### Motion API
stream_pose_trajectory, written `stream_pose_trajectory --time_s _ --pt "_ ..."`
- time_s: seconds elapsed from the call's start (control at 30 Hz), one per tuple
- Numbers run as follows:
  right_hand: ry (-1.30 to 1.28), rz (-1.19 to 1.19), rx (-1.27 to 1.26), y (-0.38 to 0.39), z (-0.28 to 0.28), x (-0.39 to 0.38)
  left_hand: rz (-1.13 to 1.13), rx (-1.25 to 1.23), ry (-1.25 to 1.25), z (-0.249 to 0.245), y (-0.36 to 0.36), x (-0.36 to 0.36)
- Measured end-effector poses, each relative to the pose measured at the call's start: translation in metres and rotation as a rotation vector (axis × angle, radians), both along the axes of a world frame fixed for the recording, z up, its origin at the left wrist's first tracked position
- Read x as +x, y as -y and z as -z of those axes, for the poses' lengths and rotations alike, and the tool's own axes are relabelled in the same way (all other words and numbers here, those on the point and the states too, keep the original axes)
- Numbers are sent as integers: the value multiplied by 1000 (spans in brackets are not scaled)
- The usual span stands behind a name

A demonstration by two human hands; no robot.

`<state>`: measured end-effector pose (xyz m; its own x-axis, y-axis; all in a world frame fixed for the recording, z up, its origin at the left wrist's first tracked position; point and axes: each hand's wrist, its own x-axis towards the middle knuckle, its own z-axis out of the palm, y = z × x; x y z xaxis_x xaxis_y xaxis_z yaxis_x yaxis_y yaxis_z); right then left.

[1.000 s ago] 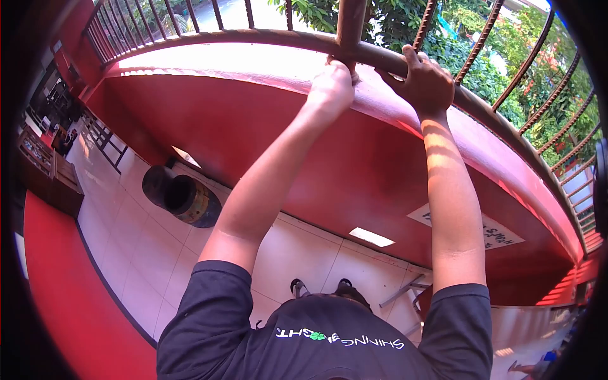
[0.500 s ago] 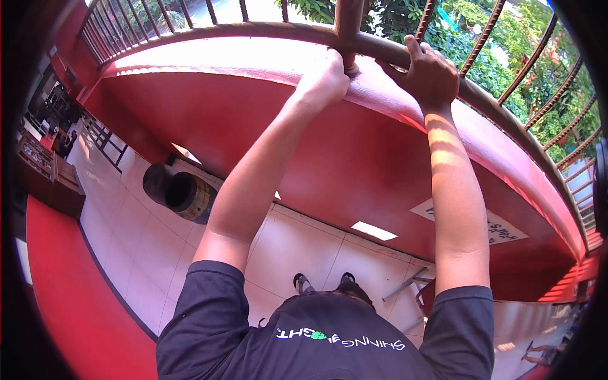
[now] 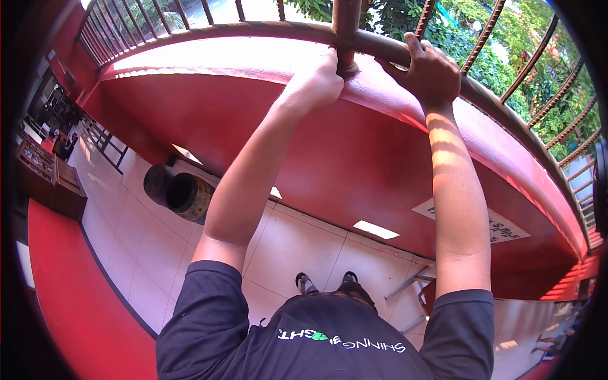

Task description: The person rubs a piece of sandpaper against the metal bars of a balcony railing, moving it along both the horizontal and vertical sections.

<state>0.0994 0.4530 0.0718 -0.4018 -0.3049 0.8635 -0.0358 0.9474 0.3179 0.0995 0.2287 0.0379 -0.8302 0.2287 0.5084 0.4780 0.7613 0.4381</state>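
My left hand (image 3: 316,82) is closed beside the upright metal post (image 3: 346,31), above the pink ledge (image 3: 247,60) of the low red wall. Its knuckles face me, and whatever its fingers may hold is hidden. To the right of the post, my right hand (image 3: 430,75) is wrapped over the brown lower rail (image 3: 383,49) of the railing, with a thumb or finger sticking up above the bar. Both arms reach straight out from me.
Twisted vertical bars (image 3: 479,39) rise from the rail, with greenery beyond. Below the wall stand dark round bins (image 3: 183,193) on the tiled floor (image 3: 304,244). A sign (image 3: 506,231) hangs on the wall, and a metal-legged piece of furniture (image 3: 405,283) is near my feet.
My left hand has shifted slightly left and back toward me along the ledge, beside the post. The right hand stays on the rail.
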Motion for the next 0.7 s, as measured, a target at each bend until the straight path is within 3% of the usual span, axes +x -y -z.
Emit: stream_pose_trajectory --time_s 0.03,0.1,0.17,0.23,0.27,0.3,0.4,0.47,0.57,0.6,0.63,0.7 --pt "11 4 -9 -1 3 0 4 -9 11 0 2 -4" --pt "-40 -36 7 -2 3 -3 100 121 416 -10 6 -10" --pt "-50 -29 15 -2 1 -2 79 192 374 -13 6 6" --pt "-11 -14 10 -1 0 0 349 449 95 -6 17 18" --pt "-8 -10 6 -2 1 0 363 575 123 -2 25 16" --pt "-16 -18 10 -2 2 -1 221 465 104 -24 32 44" --pt "-19 -28 13 -4 2 0 79 476 52 -2 52 53" --pt "-8 -32 -4 -3 1 1 195 811 62 27 52 76" --pt "-3 -49 -25 -1 0 3 148 880 233 102 46 122" --pt "180 31 -110 7 -6 14 143 973 372 125 43 142" --pt "180 34 -98 10 -6 18 119 944 300 173 44 155" --pt "-61 -92 -174 14 7 22 -78 939 582 222 51 195"
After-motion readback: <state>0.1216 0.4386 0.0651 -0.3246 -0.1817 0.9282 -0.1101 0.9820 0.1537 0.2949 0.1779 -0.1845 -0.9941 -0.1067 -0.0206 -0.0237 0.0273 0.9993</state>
